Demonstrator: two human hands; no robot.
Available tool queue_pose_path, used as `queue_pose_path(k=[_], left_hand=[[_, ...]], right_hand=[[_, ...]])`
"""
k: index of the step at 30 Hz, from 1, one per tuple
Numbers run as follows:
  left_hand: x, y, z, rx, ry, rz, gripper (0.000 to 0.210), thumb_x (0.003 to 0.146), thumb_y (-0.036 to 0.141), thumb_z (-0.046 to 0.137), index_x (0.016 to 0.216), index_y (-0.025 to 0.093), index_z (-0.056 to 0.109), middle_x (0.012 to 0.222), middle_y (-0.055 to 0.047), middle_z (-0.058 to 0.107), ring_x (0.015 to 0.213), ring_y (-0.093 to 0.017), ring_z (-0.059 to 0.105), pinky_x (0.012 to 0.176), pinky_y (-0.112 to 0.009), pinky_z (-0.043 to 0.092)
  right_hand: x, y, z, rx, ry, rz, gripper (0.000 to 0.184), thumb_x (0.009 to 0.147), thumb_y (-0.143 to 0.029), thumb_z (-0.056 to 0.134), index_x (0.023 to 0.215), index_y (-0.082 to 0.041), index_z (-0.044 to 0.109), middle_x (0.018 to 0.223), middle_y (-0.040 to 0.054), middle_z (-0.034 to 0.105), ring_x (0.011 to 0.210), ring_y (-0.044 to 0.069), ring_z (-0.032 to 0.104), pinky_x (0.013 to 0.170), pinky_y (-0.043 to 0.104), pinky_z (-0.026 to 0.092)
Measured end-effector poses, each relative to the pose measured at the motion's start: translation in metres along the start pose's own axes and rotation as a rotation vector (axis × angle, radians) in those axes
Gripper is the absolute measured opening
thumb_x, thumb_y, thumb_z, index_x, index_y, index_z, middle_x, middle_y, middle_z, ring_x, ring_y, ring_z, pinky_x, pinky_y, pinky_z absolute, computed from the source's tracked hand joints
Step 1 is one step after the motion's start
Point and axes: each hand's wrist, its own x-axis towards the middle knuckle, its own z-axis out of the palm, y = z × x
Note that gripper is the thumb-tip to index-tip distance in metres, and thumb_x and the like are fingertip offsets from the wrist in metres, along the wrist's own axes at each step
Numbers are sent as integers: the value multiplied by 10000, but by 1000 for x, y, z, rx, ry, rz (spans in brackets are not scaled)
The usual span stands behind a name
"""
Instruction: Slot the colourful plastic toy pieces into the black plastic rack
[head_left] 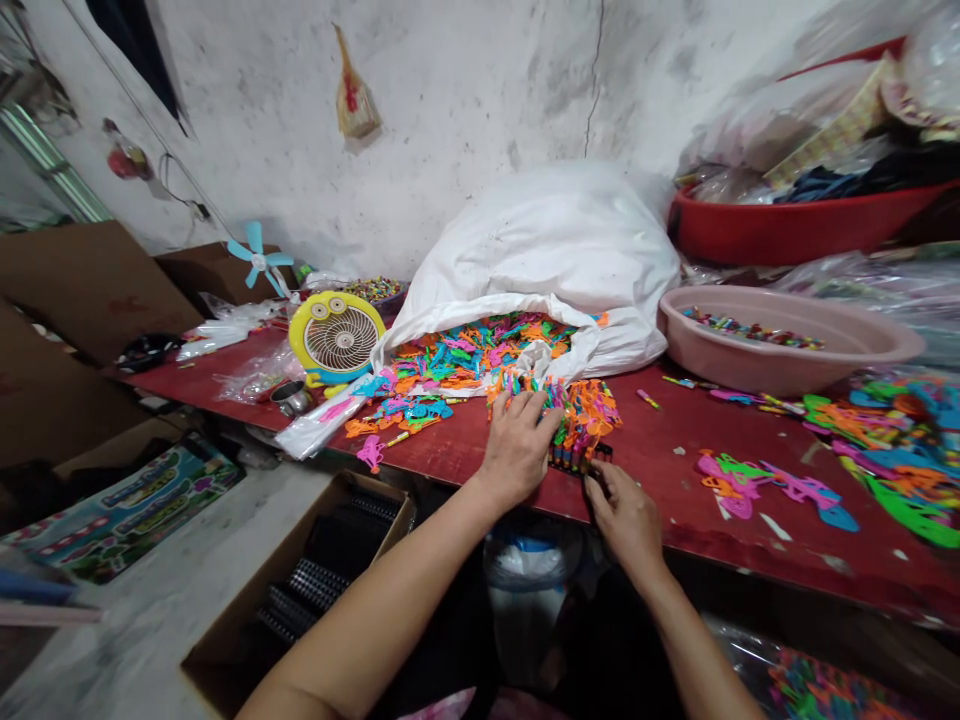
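Note:
On the front edge of the red table, a black slotted tray (602, 453) holds upright rows of colourful plastic pieces (592, 412) in orange, pink, green and blue. My left hand (519, 448) curls its fingers over the pieces at the tray's left end; its fingertips are partly hidden. At the tray's right end, my right hand (626, 515) has thumb and fingers closed on the black edge. Just behind the hands lies a large white sack (547, 240), its mouth spilling more of the same flat pieces (472, 350).
A yellow fan (341, 338) and a metal cup (291, 399) stand left. To the right are a pink basin (787, 365), a red basin (810, 225) and loose plastic pieces (739, 485). Below the table, a cardboard box (394, 530) holds black trays (319, 580).

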Motion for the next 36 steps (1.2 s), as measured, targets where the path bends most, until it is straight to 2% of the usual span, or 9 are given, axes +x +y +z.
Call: queue_pose_path(k=[3, 7, 15, 18, 23, 32, 36], left_hand=[[3, 3, 3, -3, -12, 19, 425, 904, 179, 480, 1318, 241, 551, 1361, -124, 535, 1251, -280, 465, 1099, -534, 276], [3, 3, 8, -5, -19, 35, 392, 901, 185, 493, 1276, 254, 585, 1362, -123, 532, 1262, -287, 456, 1106, -554, 261], [4, 9, 2, -63, -88, -44, 422, 901, 169, 475, 1306, 250, 560, 1324, -109, 552, 1231, -263, 469, 1091, -513, 285], [4, 11, 3, -67, -75, -51, 445, 903, 179, 479, 1339, 246, 540, 1355, -119, 529, 1245, -264, 462, 1094, -504, 282], [3, 9, 9, -52, -30, 16, 441, 897, 184, 512, 1314, 317, 566, 1395, -101, 502, 1242, -267, 468, 1071, -514, 291], [3, 9, 10, -38, -42, 10, 433, 898, 186, 512, 1314, 290, 572, 1373, -119, 525, 1240, -280, 473, 1070, -536, 294], [-1, 12, 8, -60, 7, 33, 491, 909, 179, 481, 1386, 290, 510, 1413, -129, 489, 1252, -269, 469, 1069, -520, 299]], right_hand=[[0, 0, 0, 3, 2, -14, 322, 925, -365, 459, 1104, -190, 662, 997, 75, 700, 802, 208, 638, 716, 320, 485], [0, -1, -1, -2, 5, -13, 310, 921, -351, 466, 1102, -193, 662, 986, 72, 701, 793, 202, 637, 713, 313, 485], [0, 0, 0, -1, 25, -15, 323, 916, -360, 466, 1102, -188, 667, 990, 78, 708, 802, 208, 646, 717, 321, 486], [0, -1, 0, -6, 31, -21, 321, 919, -361, 466, 1104, -190, 666, 997, 80, 709, 810, 213, 651, 717, 324, 490], [1, 0, 1, 6, 25, -41, 313, 929, -350, 462, 1109, -187, 659, 1020, 79, 709, 822, 209, 658, 721, 319, 499], [0, 0, 0, -4, 30, -38, 301, 927, -338, 462, 1089, -186, 664, 971, 83, 706, 805, 210, 650, 729, 326, 503], [1, -3, 0, 14, 26, -37, 304, 923, -331, 459, 1086, -179, 665, 963, 88, 702, 802, 209, 646, 729, 325, 499]])
